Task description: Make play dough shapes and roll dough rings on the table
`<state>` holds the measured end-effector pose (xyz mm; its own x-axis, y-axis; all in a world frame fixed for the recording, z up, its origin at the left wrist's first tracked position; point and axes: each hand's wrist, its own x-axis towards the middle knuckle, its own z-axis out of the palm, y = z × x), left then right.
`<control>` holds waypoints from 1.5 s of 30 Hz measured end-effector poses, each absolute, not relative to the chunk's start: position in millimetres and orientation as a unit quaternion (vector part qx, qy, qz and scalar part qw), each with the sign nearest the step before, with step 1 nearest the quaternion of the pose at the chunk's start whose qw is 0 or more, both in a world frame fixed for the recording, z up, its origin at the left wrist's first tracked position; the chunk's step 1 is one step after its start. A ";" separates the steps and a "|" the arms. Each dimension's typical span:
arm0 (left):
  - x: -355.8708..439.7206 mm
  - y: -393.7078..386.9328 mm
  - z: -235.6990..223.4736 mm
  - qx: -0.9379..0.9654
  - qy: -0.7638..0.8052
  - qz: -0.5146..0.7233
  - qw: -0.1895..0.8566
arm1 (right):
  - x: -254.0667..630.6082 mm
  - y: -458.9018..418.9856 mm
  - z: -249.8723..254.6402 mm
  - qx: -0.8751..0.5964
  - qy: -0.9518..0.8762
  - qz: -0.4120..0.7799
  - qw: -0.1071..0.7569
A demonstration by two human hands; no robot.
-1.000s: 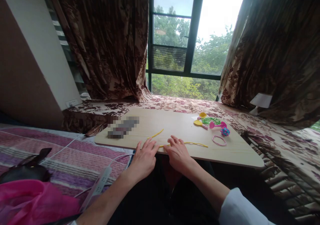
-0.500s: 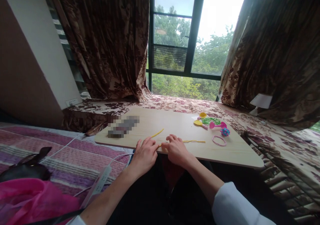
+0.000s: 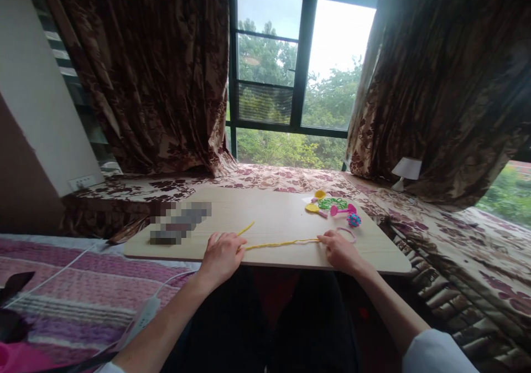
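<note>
A long yellow string (image 3: 282, 244) lies stretched along the near edge of a light wooden table (image 3: 269, 212). My left hand (image 3: 222, 254) rests on the table edge with its fingers pressed down on the string's left part, whose short end (image 3: 245, 229) angles away. My right hand (image 3: 341, 249) pinches the string's right end near a pink ring (image 3: 346, 232).
Small plastic toys lie at the table's far right: yellow spoons (image 3: 312, 207), a green mesh piece (image 3: 335, 203), a pink spoon (image 3: 342, 210) and a blue-pink ball (image 3: 353, 219). A blurred dark object (image 3: 178, 224) sits at the left. A white lamp (image 3: 404, 171) stands on the window seat.
My right hand has slid to the right along the string, drawing it out straight, while my left hand stayed on its left part. The camera has turned a little to the right.
</note>
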<state>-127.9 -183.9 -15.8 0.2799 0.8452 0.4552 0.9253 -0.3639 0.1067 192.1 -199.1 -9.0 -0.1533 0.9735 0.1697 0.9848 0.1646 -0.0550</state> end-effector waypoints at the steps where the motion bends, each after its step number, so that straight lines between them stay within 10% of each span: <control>1: -129.0 -182.9 -14.9 -0.797 -0.557 -0.216 0.090 | 191.5 -197.8 -8.3 -0.642 -0.761 -0.039 0.086; 17: -30.6 -199.9 -25.3 -0.850 -0.482 -0.200 0.068 | 146.3 -204.4 -0.8 -0.552 -0.823 -0.108 0.074; 45: -127.7 -219.4 -28.2 -0.780 -0.557 -0.283 0.038 | 174.6 -172.5 -20.2 -0.647 -0.727 -0.007 0.229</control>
